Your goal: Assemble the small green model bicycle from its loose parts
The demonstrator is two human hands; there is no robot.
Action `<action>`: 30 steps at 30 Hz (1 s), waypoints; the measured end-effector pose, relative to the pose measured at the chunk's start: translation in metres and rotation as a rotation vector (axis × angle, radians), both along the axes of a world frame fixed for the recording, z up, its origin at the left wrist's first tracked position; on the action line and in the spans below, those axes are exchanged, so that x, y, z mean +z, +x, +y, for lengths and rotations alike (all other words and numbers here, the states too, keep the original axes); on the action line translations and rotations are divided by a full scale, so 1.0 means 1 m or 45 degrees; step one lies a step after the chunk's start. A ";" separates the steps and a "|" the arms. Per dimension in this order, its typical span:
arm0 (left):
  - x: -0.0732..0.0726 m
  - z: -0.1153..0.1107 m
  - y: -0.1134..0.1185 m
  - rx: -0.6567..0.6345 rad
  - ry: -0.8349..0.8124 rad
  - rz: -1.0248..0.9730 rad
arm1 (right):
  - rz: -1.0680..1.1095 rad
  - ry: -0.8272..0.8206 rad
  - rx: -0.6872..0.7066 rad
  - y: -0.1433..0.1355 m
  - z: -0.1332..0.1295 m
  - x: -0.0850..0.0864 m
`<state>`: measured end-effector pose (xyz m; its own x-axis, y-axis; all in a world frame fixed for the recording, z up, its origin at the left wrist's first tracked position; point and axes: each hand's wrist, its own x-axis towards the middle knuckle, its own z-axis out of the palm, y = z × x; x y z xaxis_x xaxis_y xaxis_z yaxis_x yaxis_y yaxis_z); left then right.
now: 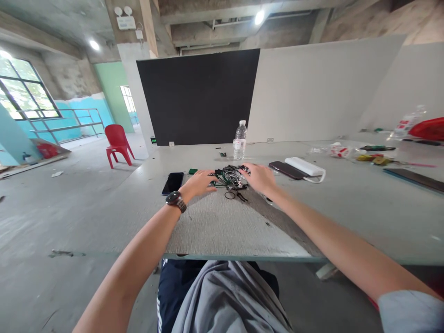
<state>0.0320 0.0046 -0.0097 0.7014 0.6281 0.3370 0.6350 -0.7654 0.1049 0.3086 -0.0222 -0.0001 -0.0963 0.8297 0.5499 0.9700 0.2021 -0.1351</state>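
A small pile of black and green parts with spoked wheels, like pieces of a miniature bicycle, lies on the grey table between my hands. My left hand reaches the pile's left side, thumb and fingers apart, and wears a dark watch. At the right side, my right hand has its fingers spread and bent over the edge of the parts; nothing shows clearly held in it. In front of the pile are a thin black ring and a short black piece.
Left of the pile lies a black phone, near a small green block. Behind stands a clear water bottle. To the right are a dark phone and a white power bank with a cable loop. The table's front edge is close to my lap.
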 end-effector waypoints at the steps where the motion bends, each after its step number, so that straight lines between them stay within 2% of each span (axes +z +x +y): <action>1: 0.001 0.000 0.001 -0.012 0.010 0.000 | -0.041 -0.040 -0.027 0.000 0.001 -0.001; 7: 0.000 -0.001 0.000 -0.048 0.045 -0.056 | -0.177 -0.189 -0.019 0.000 0.005 -0.011; 16: -0.001 0.007 -0.006 -0.029 0.065 -0.115 | -0.171 -0.342 0.030 0.003 0.012 -0.019; 21: 0.005 0.005 -0.012 -0.009 -0.099 -0.349 | -0.083 -0.339 0.033 0.003 0.015 -0.021; 26: 0.018 0.002 -0.019 0.062 -0.138 -0.555 | -0.074 -0.348 0.044 0.000 0.013 -0.022; 30: 0.027 0.005 -0.021 0.085 -0.273 -0.908 | -0.104 -0.358 0.050 -0.003 0.010 -0.021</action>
<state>0.0105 0.0097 0.0171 0.3165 0.7648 0.5612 0.4014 -0.6440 0.6513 0.3060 -0.0122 -0.0211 -0.1656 0.9431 0.2884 0.9721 0.2053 -0.1132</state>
